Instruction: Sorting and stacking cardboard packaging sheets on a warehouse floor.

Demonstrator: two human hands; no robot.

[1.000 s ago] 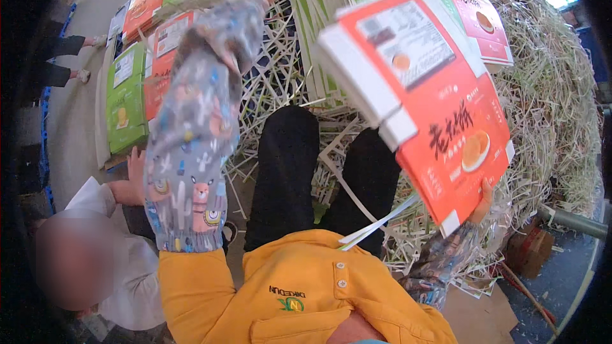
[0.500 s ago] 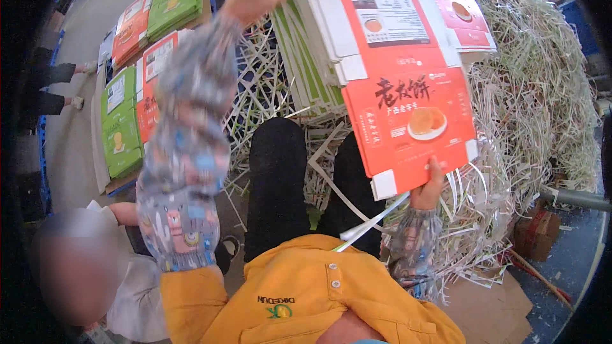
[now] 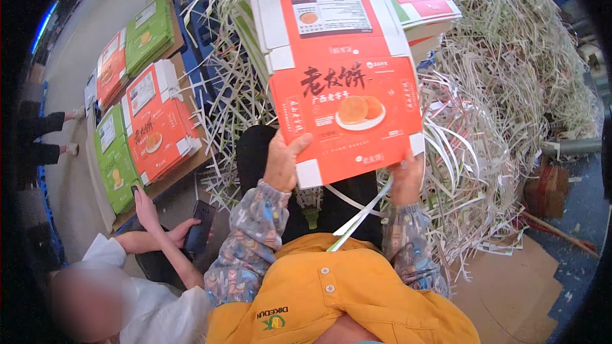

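In front of me I hold a flat orange-red cardboard box blank [image 3: 357, 114], unfolded, with white side flaps and a picture of round cakes on a plate. My left hand [image 3: 282, 159] is closed on its near left corner, thumb on top. My right hand [image 3: 408, 178] grips the near right corner, its fingers partly behind the card. Layered white flaps at the left edge suggest more than one sheet, but I cannot tell for sure. Narrow white and green paper strips [image 3: 363, 216] hang below my right hand, between it and my body.
A big heap of shredded paper strips [image 3: 510, 83] rises at the right. Stacked red blanks [image 3: 156, 130] and green blanks [image 3: 115, 162] lie on a pallet at the left. At lower left a person holds a phone [image 3: 200, 226]. A brown carton [image 3: 546, 191] stands far right.
My left hand has come down from the upper left and taken hold of the blank's near left corner. The blank has shifted left in the view. The person at left now shows a phone.
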